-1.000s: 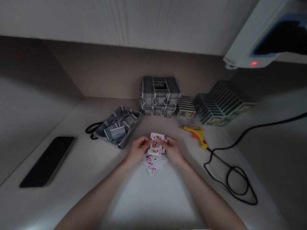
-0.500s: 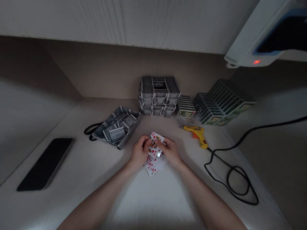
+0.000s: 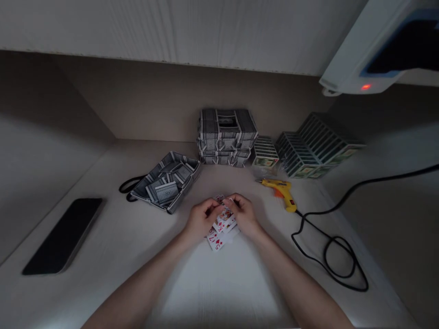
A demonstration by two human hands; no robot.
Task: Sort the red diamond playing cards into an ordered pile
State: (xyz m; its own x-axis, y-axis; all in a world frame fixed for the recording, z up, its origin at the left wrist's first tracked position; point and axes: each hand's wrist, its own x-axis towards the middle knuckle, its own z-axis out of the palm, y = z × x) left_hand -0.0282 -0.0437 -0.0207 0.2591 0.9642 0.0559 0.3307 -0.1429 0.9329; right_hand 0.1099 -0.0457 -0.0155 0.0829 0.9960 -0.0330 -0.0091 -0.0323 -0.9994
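Note:
Playing cards are pinched between my two hands, a red king of diamonds face up among them. My left hand is closed on their left side, thumb on top. On the right side, my right hand grips the same cards near their upper edge, with its fingers curled. Beneath them on the table lie several loose face-up cards, a five of diamonds at the front. My fingers hide the top of the held cards.
A tray made of folded cards holds loose cards. Behind stands a card-built box, with stacked card packs to its right. A yellow glue gun trails a black cord. At left lies a black phone.
The held cards have tilted and slid toward me; the king's upper part is now covered by my fingers. Both hands have drawn slightly closer together at the top of the cards.

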